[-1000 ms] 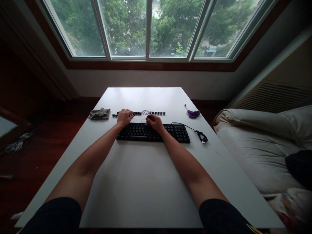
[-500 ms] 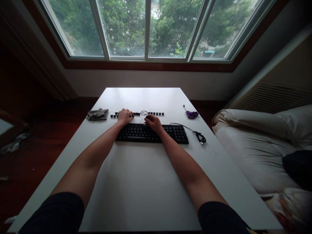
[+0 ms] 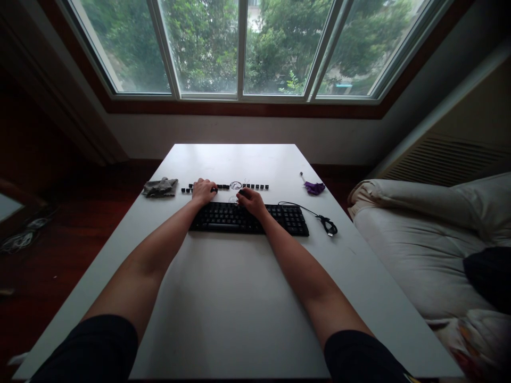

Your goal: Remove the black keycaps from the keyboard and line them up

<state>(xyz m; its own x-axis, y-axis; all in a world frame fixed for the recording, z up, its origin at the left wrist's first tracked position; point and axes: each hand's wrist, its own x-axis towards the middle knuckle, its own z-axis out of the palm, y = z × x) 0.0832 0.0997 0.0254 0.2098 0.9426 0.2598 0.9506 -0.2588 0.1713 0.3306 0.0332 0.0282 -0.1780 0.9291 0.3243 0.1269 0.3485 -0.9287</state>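
Note:
A black keyboard (image 3: 227,218) lies across the white table with its long side toward me. Just beyond its back edge, my left hand (image 3: 203,191) pinches a small black keycap (image 3: 214,190) between thumb and fingers. My right hand (image 3: 252,199) is over the keyboard's back edge, its fingers closed on a small black piece (image 3: 241,191) whose exact kind I cannot make out. Behind both hands runs a row of loose black keycaps (image 3: 261,186), partly covered by the left hand. A thin ring-shaped item (image 3: 235,185) lies among them.
A crumpled grey cloth (image 3: 160,187) lies at the table's left. On the right are a purple cloth-like item (image 3: 314,188) with a thin stick and the keyboard's coiled cable (image 3: 328,225). Beside the white table (image 3: 223,298) stands a pale sofa (image 3: 403,250).
My left fingers have shifted slightly left, and the black keycap at their tips has turned a little. The right hand stays nearly where it was.

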